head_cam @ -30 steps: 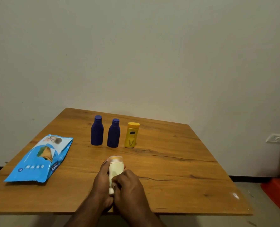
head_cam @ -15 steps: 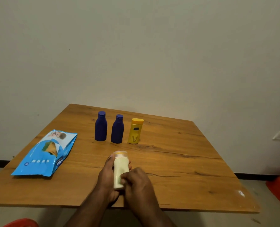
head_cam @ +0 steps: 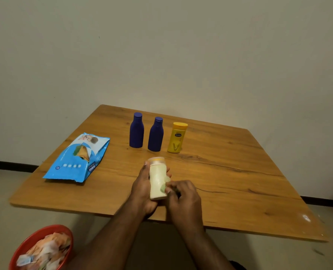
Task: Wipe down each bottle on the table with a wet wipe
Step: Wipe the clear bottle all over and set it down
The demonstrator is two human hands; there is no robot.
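Both hands meet over the near edge of the table [head_cam: 239, 172]. Left hand [head_cam: 142, 189] wraps its fingers around a cream bottle [head_cam: 158, 180] and holds it up. Right hand [head_cam: 183, 197] curls its fingers against the bottle's lower side; I cannot tell if a wipe is under them. A red bin [head_cam: 25, 244] full of crumpled wipes sits low at the left. Farther back lies a blue wipe pack [head_cam: 78, 158]. Behind stand two blue bottles [head_cam: 136, 131] [head_cam: 155, 135] and a yellow bottle [head_cam: 176, 138] in a row.

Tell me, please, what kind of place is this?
Probably a plain room at home, arranged for a cleaning exercise: a wooden table against a bare wall, a wet wipes pack, and a red bin of used wipes on the floor.
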